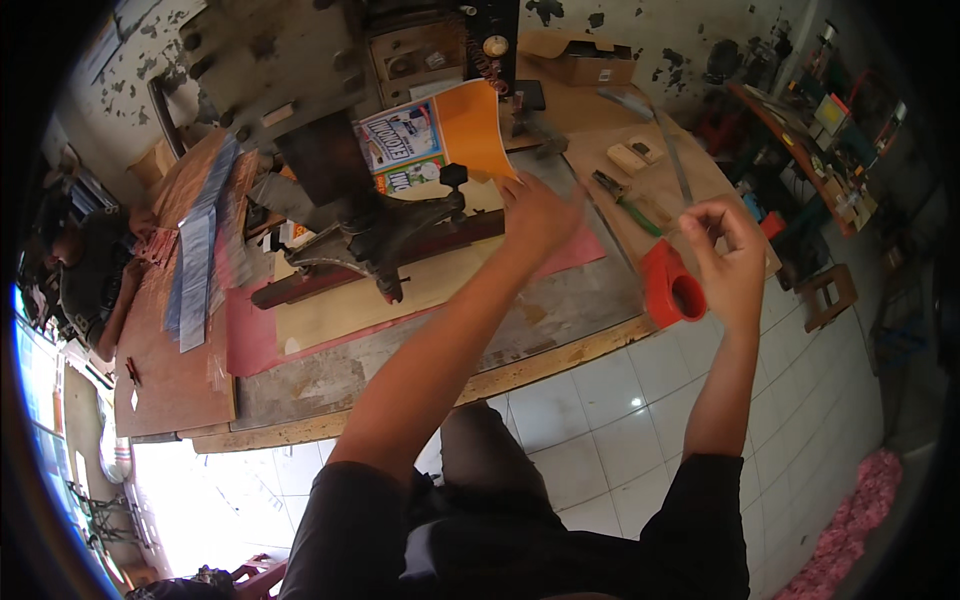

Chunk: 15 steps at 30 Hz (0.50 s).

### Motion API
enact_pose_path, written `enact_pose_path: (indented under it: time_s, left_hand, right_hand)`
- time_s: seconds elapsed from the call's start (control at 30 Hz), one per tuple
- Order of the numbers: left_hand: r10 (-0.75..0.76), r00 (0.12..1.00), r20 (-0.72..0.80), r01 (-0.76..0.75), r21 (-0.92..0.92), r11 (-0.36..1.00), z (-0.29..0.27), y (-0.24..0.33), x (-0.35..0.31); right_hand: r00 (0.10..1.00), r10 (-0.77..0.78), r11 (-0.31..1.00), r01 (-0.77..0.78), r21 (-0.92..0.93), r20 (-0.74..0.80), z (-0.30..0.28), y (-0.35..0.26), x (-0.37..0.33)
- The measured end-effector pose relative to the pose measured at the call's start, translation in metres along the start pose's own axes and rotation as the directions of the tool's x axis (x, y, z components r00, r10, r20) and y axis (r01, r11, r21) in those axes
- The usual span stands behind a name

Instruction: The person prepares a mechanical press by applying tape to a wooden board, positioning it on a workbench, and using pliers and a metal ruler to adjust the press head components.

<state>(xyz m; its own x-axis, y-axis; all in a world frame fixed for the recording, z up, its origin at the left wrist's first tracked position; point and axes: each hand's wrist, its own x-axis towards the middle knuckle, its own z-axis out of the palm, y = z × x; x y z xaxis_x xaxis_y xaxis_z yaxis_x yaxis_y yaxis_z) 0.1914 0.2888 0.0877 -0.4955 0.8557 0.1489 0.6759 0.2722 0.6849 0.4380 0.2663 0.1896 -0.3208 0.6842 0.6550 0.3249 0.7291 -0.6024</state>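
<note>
My left hand (540,218) reaches across the table and pinches the near right corner of a printed sheet (470,125), orange with a blue and green printed part, which curls up beside the machine. The fingertips are partly hidden by the back of the hand. My right hand (728,255) is raised off the table's right edge, thumb and fingers closed together. Whatever sits between them is too small to make out. Just left of that hand, a red tape dispenser (660,285) stands at the table edge. A dark metal press (350,200) looms over the sheet's left part.
Pliers with green handles (640,215), a wooden block (632,157) and a long metal strip (675,160) lie on the right board. Pink and cream sheets (420,300) lie under the press. At far left, another person (95,270) works beside stacked plastic strips (197,260).
</note>
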Motion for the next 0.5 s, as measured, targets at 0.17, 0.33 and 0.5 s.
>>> enact_pose_path:
  time_s: [0.17, 0.33, 0.5]
  left_hand:
    - [-0.45, 0.871, -0.196, 0.485, 0.203, 0.851, 0.023, -0.017, 0.084]
    - [-0.556, 0.796, 0.237, 0.451, 0.38, 0.808, 0.007, -0.023, 0.091]
    - [-0.522, 0.81, 0.266, 0.418, 0.363, 0.833, -0.006, -0.023, 0.085]
  right_hand:
    - [0.992, -0.003, 0.999, -0.003, 0.051, 0.129, -0.009, 0.031, -0.003]
    - [0.978, 0.04, 0.995, -0.058, 0.085, 0.206, -0.015, 0.054, 0.013]
    - [0.911, 0.024, 0.994, -0.066, 0.088, 0.411, 0.033, 0.052, 0.072]
